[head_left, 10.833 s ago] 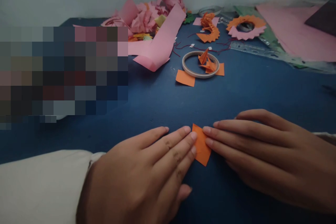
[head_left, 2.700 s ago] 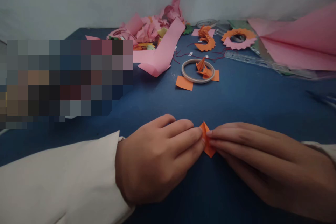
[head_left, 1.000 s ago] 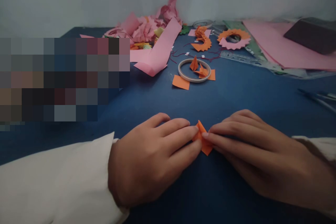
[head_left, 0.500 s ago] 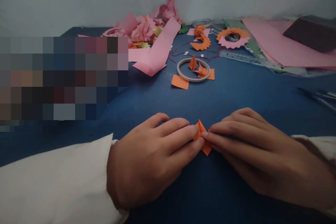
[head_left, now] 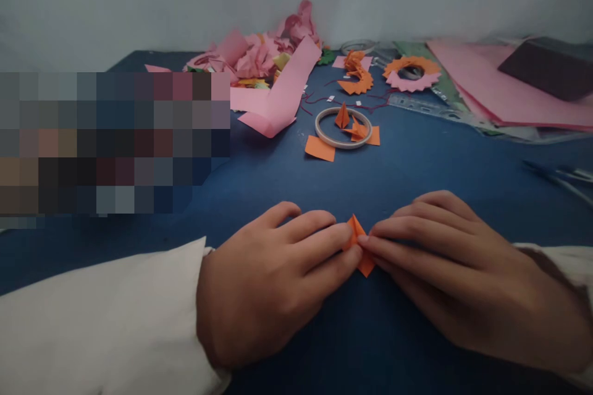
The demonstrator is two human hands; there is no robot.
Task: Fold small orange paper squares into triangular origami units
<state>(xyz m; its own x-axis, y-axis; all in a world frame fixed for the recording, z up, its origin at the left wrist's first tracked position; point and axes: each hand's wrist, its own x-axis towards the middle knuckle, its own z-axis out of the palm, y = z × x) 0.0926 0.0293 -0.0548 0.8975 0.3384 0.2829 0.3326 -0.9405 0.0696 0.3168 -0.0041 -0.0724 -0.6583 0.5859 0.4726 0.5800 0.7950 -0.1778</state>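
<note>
Between my hands lies a small folded orange paper [head_left: 367,266], its pointed tip toward the back and a lower corner showing toward me. My left hand [head_left: 282,278] pinches its left side, fingertips pressed on the paper. From the other side, my right hand [head_left: 458,265] grips its right edge with thumb and fingers together. Part of the paper is hidden under the fingers. Beyond my hands a roll of tape [head_left: 319,136] lies flat, with folded orange pieces [head_left: 343,116] inside its ring and an orange paper square [head_left: 319,149] beside it.
Crumpled pink paper [head_left: 259,58] and a pink strip [head_left: 287,95] lie at the back left. Farther right are an orange-pink paper ring [head_left: 412,65], a curved orange chain [head_left: 360,81], pink sheets [head_left: 491,86] and a dark flat object [head_left: 549,68]. Scissors [head_left: 556,173] rest at the right.
The view has shifted slightly, moving everything a little down. Both hands keep their hold on the folded orange paper, with almost no visible movement.
</note>
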